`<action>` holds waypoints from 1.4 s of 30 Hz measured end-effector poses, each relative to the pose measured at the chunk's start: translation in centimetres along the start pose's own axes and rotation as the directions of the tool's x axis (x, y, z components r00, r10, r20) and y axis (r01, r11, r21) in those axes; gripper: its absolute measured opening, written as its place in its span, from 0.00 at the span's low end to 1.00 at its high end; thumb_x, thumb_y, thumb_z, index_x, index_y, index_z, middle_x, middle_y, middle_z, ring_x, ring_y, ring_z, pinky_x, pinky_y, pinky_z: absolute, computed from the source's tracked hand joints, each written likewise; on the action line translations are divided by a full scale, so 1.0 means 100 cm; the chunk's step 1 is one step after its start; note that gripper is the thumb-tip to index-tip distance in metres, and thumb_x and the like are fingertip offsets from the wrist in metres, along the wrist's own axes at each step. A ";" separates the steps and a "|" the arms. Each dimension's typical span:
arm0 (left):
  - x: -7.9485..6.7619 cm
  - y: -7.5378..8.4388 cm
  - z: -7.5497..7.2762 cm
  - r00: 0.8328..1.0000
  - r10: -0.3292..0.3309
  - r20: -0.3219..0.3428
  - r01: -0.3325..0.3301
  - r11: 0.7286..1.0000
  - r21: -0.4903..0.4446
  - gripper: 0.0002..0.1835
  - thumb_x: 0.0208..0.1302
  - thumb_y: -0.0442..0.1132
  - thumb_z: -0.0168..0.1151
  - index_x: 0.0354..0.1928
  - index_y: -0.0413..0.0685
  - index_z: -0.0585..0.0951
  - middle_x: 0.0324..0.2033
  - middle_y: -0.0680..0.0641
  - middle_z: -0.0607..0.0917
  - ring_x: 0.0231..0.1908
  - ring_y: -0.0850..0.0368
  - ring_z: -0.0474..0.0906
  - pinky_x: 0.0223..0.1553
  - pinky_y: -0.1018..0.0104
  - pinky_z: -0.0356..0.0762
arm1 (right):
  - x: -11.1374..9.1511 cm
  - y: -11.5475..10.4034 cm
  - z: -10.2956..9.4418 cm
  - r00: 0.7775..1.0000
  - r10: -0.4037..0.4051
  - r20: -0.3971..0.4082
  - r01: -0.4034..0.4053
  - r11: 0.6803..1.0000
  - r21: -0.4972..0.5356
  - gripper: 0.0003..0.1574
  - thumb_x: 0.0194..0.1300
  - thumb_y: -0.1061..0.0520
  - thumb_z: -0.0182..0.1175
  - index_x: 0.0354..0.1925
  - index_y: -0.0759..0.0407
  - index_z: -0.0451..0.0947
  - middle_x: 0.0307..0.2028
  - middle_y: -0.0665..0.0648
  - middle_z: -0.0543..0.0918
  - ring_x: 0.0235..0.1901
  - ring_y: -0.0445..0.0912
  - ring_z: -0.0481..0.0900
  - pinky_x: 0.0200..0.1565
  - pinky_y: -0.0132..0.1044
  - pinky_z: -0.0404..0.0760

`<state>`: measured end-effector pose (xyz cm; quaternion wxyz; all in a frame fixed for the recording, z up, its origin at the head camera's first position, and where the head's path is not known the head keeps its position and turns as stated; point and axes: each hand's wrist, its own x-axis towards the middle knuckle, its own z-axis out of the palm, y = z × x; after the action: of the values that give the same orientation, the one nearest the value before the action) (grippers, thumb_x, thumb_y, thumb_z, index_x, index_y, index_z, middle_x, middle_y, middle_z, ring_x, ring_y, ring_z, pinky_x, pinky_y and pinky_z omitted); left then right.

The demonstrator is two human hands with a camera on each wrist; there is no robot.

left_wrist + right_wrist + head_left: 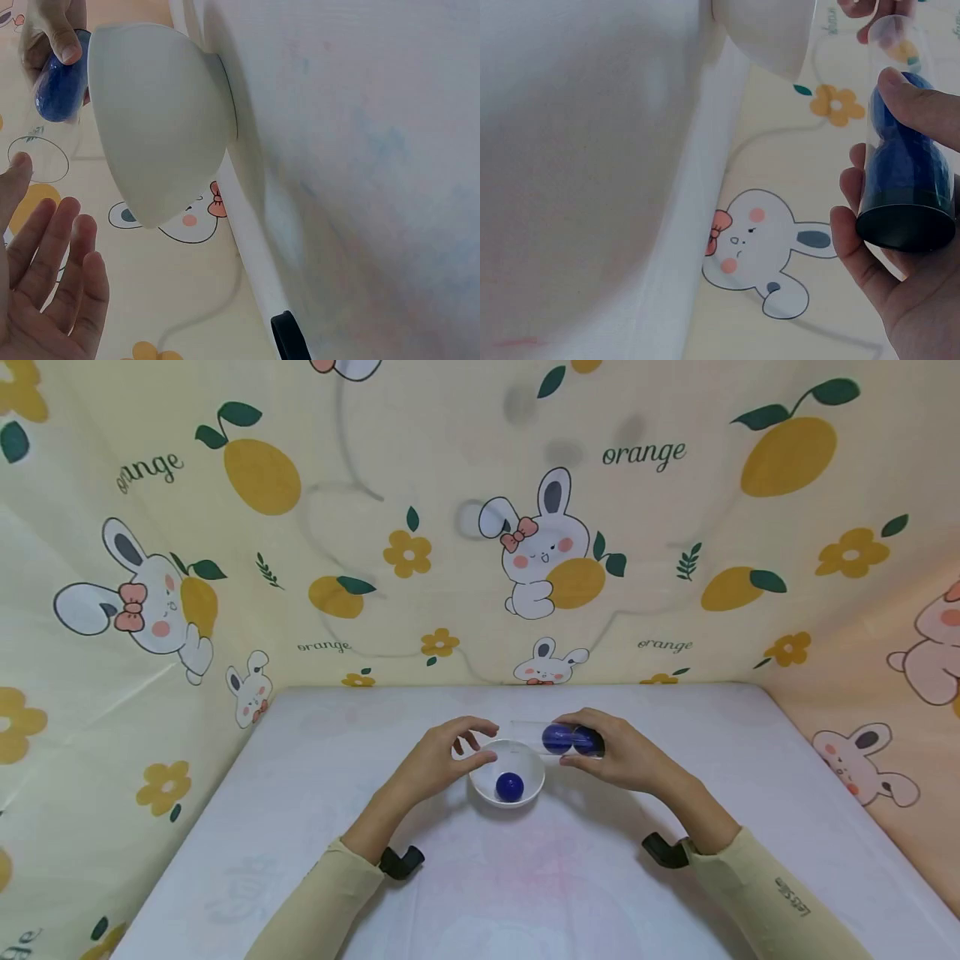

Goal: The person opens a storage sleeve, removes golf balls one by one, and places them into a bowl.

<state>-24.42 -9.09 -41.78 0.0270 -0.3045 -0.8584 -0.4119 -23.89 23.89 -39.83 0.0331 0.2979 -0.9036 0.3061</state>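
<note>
A clear plastic tube (892, 45) with a dark end and two blue balls (557, 739) inside lies sideways in my right hand (626, 752), thumb and fingers wrapped about it. Its clear end points left, over the rim of a white bowl (480, 797). One dark blue ball (509, 787) rests in the bowl. My left hand (442, 756) hovers at the bowl's upper left, fingers spread and loosely bent, holding nothing. In the left wrist view the bowl's outer side (161, 127) fills the upper middle, and the left fingers (71, 277) stand apart from the tube.
The bowl stands on a white-covered table (525, 893). Behind and at both sides hangs a cream cloth (450, 460) printed with rabbits and oranges. A black strap piece (402, 863) sits at the left wrist, another black piece (665, 850) at the right.
</note>
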 end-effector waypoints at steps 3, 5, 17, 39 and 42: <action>0.000 0.001 0.001 1.000 0.011 -0.021 -0.012 1.000 -0.017 0.21 0.72 0.47 0.74 0.64 0.55 0.84 0.58 0.57 0.88 0.47 0.60 0.84 0.52 0.54 0.85 | 0.000 0.000 -0.001 1.000 0.003 0.002 -0.003 1.000 -0.002 0.37 0.66 0.50 0.79 0.69 0.51 0.78 0.60 0.57 0.84 0.54 0.52 0.82 0.57 0.54 0.84; 0.001 0.003 0.002 1.000 0.016 -0.025 -0.017 1.000 -0.024 0.22 0.71 0.48 0.74 0.64 0.54 0.84 0.58 0.57 0.88 0.47 0.60 0.84 0.52 0.55 0.85 | 0.000 0.000 -0.001 1.000 0.006 0.002 -0.006 1.000 -0.002 0.37 0.66 0.50 0.78 0.70 0.50 0.78 0.60 0.57 0.84 0.54 0.53 0.82 0.57 0.55 0.84; 0.003 0.007 0.007 1.000 0.000 -0.024 -0.001 0.999 -0.043 0.26 0.71 0.47 0.74 0.67 0.50 0.81 0.58 0.55 0.88 0.45 0.62 0.84 0.51 0.60 0.85 | 0.004 -0.002 0.000 1.000 -0.018 0.010 0.018 0.999 -0.040 0.36 0.66 0.49 0.78 0.69 0.48 0.78 0.60 0.56 0.84 0.55 0.52 0.82 0.60 0.57 0.85; 0.001 0.009 0.011 0.998 -0.063 -0.020 0.062 0.998 -0.019 0.27 0.72 0.49 0.74 0.69 0.53 0.80 0.59 0.56 0.87 0.45 0.63 0.83 0.52 0.61 0.85 | 0.006 -0.014 0.000 0.998 -0.063 0.017 0.064 0.992 -0.111 0.36 0.65 0.52 0.80 0.67 0.52 0.79 0.55 0.53 0.85 0.52 0.49 0.82 0.58 0.53 0.86; 0.001 0.008 0.012 0.998 -0.059 -0.019 0.058 0.998 -0.023 0.27 0.72 0.48 0.73 0.69 0.51 0.79 0.59 0.55 0.87 0.45 0.63 0.84 0.52 0.60 0.85 | 0.005 -0.015 0.000 0.998 -0.066 0.013 0.067 0.991 -0.118 0.36 0.65 0.53 0.80 0.67 0.53 0.79 0.56 0.54 0.85 0.53 0.49 0.83 0.59 0.53 0.86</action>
<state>-23.79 -7.80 -41.95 0.0199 -0.2756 -0.8619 -0.4252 -23.50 22.67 -38.87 0.0567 0.3267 -0.9099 0.2492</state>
